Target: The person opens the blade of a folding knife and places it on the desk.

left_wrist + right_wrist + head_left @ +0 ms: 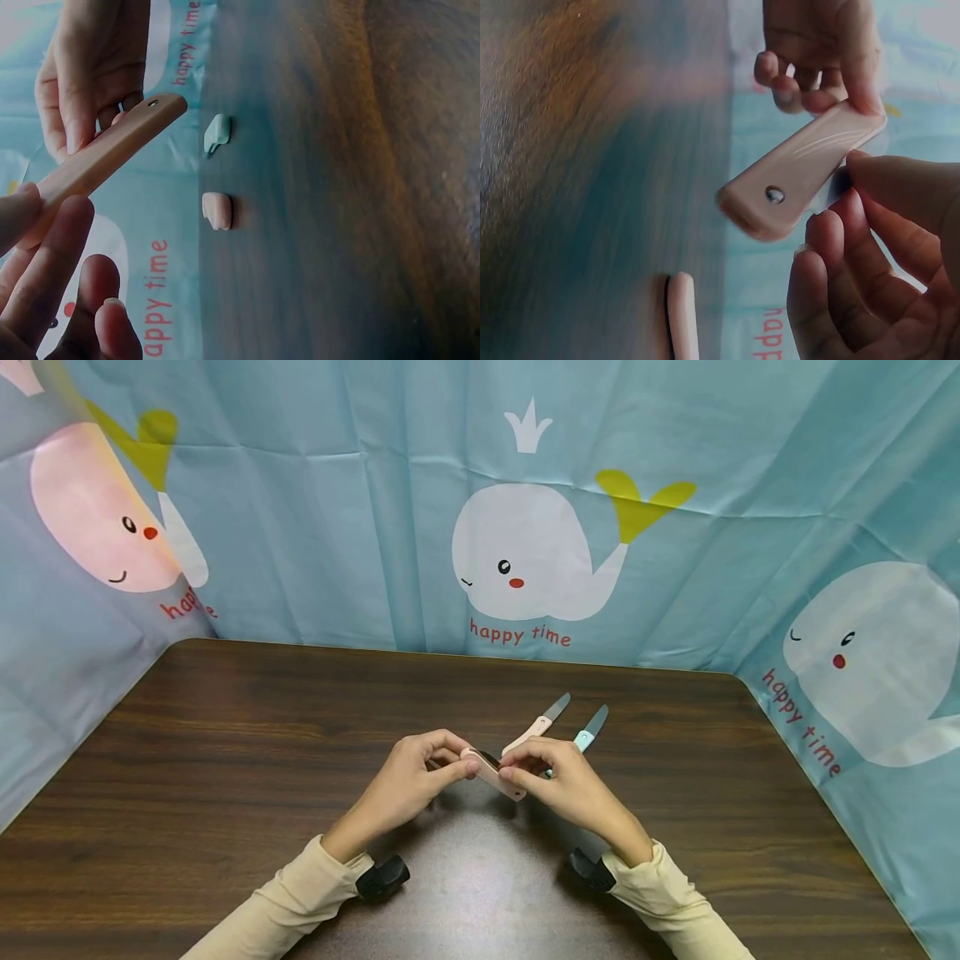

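Observation:
Both hands hold a pink folding knife [501, 779] above the table, its rivet end tilted down toward the person. My left hand [415, 774] pinches the far end of the handle between thumb and fingers. At the handle's edge, the thumb and fingertips of my right hand [561, 777] pinch the dark blade, which shows only in a narrow strip along the handle. Just beyond the right hand lie a second pink-handled knife [538, 725] and a mint-handled knife [585, 739], blades out and pointing away. The right hand partly hides the mint handle.
The brown wood-grain table [247, 760] has rounded far corners. A blue curtain [315, 543] printed with whales hangs around its back and sides. Black wrist cameras sit at both sleeve cuffs.

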A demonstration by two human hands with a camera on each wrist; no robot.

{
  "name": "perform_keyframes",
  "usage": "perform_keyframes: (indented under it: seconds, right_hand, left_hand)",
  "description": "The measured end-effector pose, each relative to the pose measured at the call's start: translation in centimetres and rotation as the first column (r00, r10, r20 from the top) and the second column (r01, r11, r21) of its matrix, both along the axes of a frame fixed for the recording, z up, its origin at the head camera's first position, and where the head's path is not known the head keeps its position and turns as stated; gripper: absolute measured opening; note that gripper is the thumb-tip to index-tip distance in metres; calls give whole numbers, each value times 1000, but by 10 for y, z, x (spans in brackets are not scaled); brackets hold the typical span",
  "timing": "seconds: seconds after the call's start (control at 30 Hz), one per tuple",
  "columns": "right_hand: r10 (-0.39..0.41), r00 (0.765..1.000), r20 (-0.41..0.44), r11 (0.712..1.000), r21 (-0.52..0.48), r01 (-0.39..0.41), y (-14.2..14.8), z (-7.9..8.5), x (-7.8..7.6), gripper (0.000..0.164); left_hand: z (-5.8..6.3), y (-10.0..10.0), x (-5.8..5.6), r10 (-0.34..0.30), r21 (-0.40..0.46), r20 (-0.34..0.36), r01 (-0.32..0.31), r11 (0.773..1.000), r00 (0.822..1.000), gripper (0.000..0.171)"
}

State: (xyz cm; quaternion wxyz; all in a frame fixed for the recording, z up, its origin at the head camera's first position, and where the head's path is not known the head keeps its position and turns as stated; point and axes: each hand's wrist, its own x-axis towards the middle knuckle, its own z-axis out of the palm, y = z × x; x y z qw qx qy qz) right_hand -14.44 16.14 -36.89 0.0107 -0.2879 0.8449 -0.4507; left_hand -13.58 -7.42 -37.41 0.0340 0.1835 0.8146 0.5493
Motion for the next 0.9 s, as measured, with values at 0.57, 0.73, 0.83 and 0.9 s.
perform_keyframes:
  seconds: [0.57, 0.73, 0.83, 0.9]
  right_hand:
    - [-4, 1000, 6, 1000, -6, 4, -8, 0, 5, 11]
    - [-1, 999, -52, 1000, -16, 0, -8, -4, 5, 10]
    - [-47, 996, -78, 999, -24, 45, -7, -5, 4, 8]
    - [-84, 993, -81, 996, -25, 82, -6, -6, 3, 7]
  left_hand:
    - [-1, 5, 4, -39, -32, -10, 39, 999, 999, 11]
    - [-2, 5, 5, -53, -44, -22, 52, 998, 998, 10]
    - [-3, 5, 4, -45, -49, -41, 43, 998, 998, 10]
    - [-3, 4, 3, -31, -54, -48, 28, 998, 998, 9]
